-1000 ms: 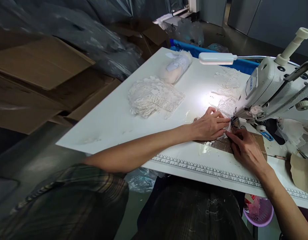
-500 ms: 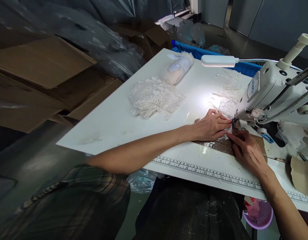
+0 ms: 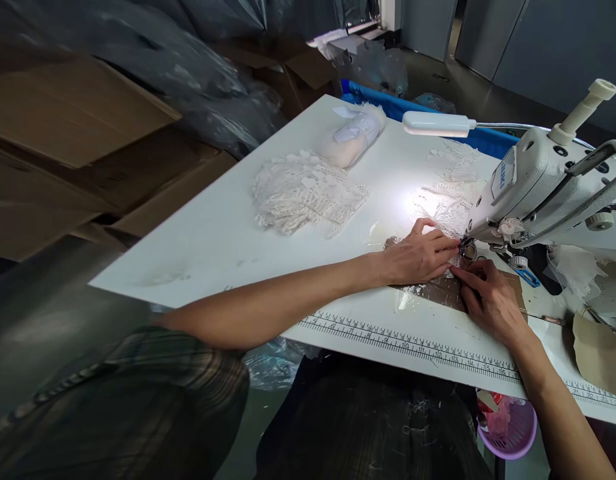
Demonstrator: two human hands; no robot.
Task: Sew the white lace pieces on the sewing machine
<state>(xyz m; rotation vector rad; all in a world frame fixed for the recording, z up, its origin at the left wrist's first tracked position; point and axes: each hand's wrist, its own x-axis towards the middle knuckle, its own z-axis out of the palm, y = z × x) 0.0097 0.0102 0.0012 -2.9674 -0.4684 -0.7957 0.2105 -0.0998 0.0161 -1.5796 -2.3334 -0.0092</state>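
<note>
White lace fabric (image 3: 441, 203) runs under the presser foot of a white sewing machine (image 3: 521, 177). My left hand (image 3: 417, 257) lies flat on the lace just left of the needle area, fingers stretched toward the foot. Right of it, my right hand (image 3: 491, 297) has its fingers bent, with thumb and index finger at the near edge of the lace. The lace between the two hands is mostly covered by fingers. Beneath them a brown board (image 3: 438, 293) is fixed to the white table (image 3: 198, 247).
A pile of lace pieces (image 3: 308, 193) and a wrapped pale bundle (image 3: 351, 137) lie to the left. A lamp (image 3: 435, 123) lights the sewing area. Blue snips (image 3: 528, 277) rest beside the machine. A printed ruler (image 3: 403, 343) follows the front edge. A purple basket (image 3: 518, 433) stands below.
The view has shifted slightly, so everything sits a little further left. Both hands keep nearly the same places at the lace by the presser foot.
</note>
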